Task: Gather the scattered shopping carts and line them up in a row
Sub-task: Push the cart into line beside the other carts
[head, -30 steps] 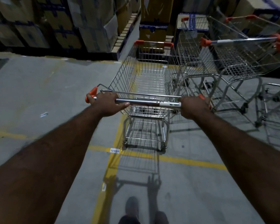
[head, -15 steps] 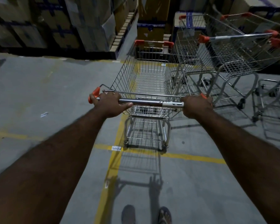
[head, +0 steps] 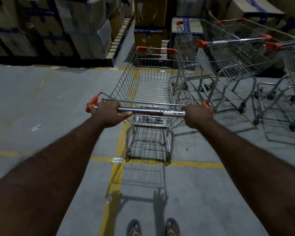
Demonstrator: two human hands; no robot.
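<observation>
Okay, dead ahead of my cart (head: 143,92) it's stacked cardboard boxes (head: 148,16), more of them piled along the left. Just right of the basket stand the parked carts (head: 228,62), side-on and v. close to it. My left hand (head: 109,113) and right hand (head: 198,114) are both wrapped tight round the handle (head: 148,111), a smooth steel tube w/ orange plastic ends. The cart's thin wire mesh, straddling the yellow lines (head: 117,167) on matte grey concrete floor (head: 41,99). A small white label (head: 117,160) lies by the rear wheels.
</observation>
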